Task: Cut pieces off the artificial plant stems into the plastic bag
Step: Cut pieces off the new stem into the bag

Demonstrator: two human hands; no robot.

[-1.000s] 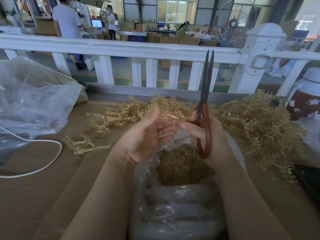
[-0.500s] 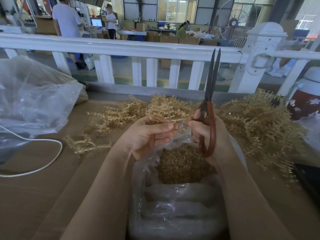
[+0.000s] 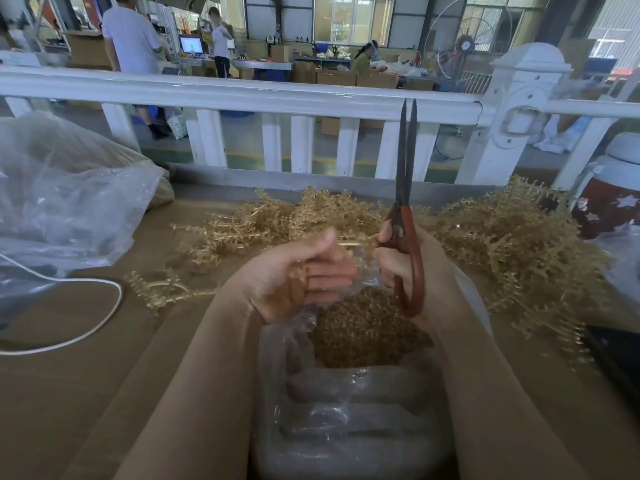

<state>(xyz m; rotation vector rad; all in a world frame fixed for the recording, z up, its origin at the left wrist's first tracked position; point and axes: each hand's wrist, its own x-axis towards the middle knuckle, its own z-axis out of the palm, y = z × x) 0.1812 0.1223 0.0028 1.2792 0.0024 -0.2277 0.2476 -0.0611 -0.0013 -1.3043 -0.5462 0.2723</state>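
Observation:
My right hand (image 3: 405,261) grips red-handled scissors (image 3: 407,216), blades nearly closed and pointing up. My left hand (image 3: 304,278) holds a thin golden plant stem (image 3: 353,243) whose end reaches toward my right fingers, above the mouth of a clear plastic bag (image 3: 346,410). Cut golden pieces (image 3: 363,334) fill the bag's far end. A heap of golden artificial stems (image 3: 502,244) lies on the brown table behind and to the right of my hands.
A large crumpled clear bag (image 3: 62,202) sits at the left with a white cord (image 3: 86,327) looping below it. A loose stem (image 3: 156,289) lies left of my arm. A white railing (image 3: 242,95) borders the table's far side. A red jar (image 3: 606,206) stands at right.
My left hand, open a second ago, has curled round a stem and turned palm inward. The scissors rose slightly and stay upright.

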